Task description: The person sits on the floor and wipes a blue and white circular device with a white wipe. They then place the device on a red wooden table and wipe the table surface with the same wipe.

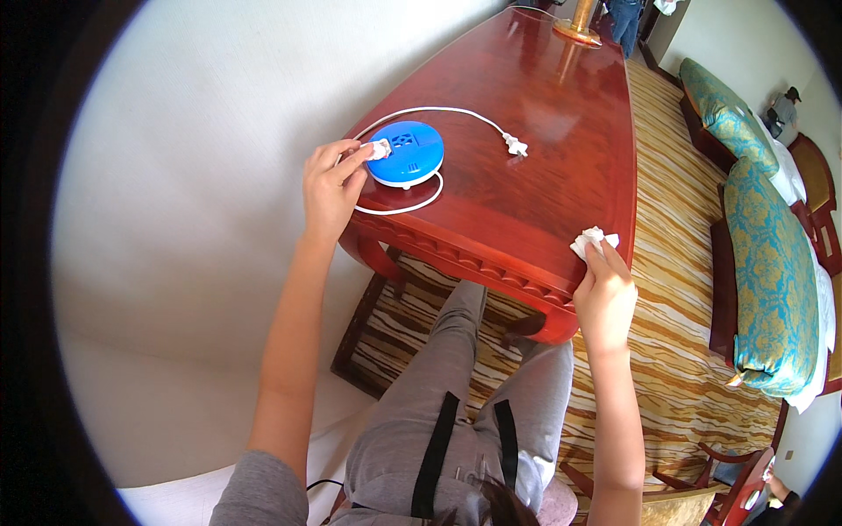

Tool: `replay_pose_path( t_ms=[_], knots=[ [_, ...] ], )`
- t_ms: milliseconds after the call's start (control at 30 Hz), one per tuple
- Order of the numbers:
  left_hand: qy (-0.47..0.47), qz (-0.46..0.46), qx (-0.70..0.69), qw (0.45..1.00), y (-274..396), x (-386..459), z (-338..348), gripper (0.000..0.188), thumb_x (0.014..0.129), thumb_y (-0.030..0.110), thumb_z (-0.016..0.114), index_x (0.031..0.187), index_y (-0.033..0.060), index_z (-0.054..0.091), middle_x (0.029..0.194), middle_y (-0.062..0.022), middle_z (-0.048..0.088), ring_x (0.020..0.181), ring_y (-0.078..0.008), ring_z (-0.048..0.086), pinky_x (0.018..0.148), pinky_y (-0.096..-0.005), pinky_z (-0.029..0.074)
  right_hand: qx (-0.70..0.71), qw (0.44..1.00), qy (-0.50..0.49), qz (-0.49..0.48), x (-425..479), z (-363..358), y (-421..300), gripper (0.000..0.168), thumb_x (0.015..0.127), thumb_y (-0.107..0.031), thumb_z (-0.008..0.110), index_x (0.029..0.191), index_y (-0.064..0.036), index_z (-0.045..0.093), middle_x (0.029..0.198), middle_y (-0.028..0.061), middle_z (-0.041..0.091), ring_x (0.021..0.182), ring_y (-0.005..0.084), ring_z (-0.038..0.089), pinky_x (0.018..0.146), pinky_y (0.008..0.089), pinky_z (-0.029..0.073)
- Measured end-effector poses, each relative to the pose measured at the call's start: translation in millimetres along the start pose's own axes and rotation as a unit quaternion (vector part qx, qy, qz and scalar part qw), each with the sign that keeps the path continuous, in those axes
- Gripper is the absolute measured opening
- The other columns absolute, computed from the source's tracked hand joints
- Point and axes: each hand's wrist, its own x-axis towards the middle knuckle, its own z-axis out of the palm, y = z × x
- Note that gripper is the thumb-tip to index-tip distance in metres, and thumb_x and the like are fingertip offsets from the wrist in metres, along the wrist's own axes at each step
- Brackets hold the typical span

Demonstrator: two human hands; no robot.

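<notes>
My left hand (pixel 333 181) pinches a small crumpled white piece (pixel 379 150), perhaps tissue or wrapper, against the left edge of a round blue plastic appliance (pixel 414 161). The appliance has small vent openings on top and a white underside. Its white power cord (pixel 431 110) loops around it and ends in a white plug (pixel 516 144) lying on the wood. My right hand (pixel 606 289) grips a crumpled white tissue (pixel 592 242) at the near right corner of the glossy red-brown wooden table (pixel 526 204). The tissue touches the tabletop.
A lamp base (pixel 577 29) stands at the table's far end. The white wall (pixel 230 164) runs along the left. Two beds with blue-and-gold covers (pixel 776 276) are at right, beyond striped carpet (pixel 677 230). Other people (pixel 783 112) are farther off. A wooden chair (pixel 691 503) is at lower right.
</notes>
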Motion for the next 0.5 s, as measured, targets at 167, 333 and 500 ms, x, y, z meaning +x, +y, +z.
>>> replay_pose_path(
  t_ms=[167,333,500],
  knots=[
    [-0.032,0.054,0.091,0.994,-0.8,2.6,-5.7,0.039,0.072,0.0,0.071,0.107,0.0162,0.074,0.112,-0.0037,0.065,0.101,-0.0235,0.059,0.09,-0.0385,0.044,0.0,1.0,0.017,-0.008,-0.7,0.8,-0.7,0.026,0.077,0.012,0.057,0.098,0.004,0.07,0.104,0.0199,0.067,0.09,0.0367,0.066,0.078,0.04,0.056],
    [-0.054,0.053,0.036,0.996,-3.9,4.6,-1.9,0.04,0.074,-0.002,0.069,0.11,0.0149,0.073,0.116,-0.0048,0.064,0.104,-0.0234,0.059,0.092,-0.0375,0.045,-0.002,0.999,0.031,-0.014,-1.5,0.9,0.0,0.028,0.078,0.012,0.057,0.1,0.003,0.07,0.104,0.0199,0.067,0.09,0.038,0.066,0.078,0.0405,0.055],
    [-0.089,0.015,-0.05,0.995,-7.5,2.3,-0.3,0.04,0.078,-0.006,0.065,0.112,0.0127,0.072,0.116,-0.007,0.064,0.102,-0.0241,0.06,0.089,-0.0342,0.048,-0.013,1.0,0.001,0.004,-4.1,0.7,0.2,0.026,0.076,0.011,0.058,0.099,0.006,0.07,0.11,0.0233,0.065,0.102,0.0362,0.065,0.087,0.0402,0.055]
  ],
)
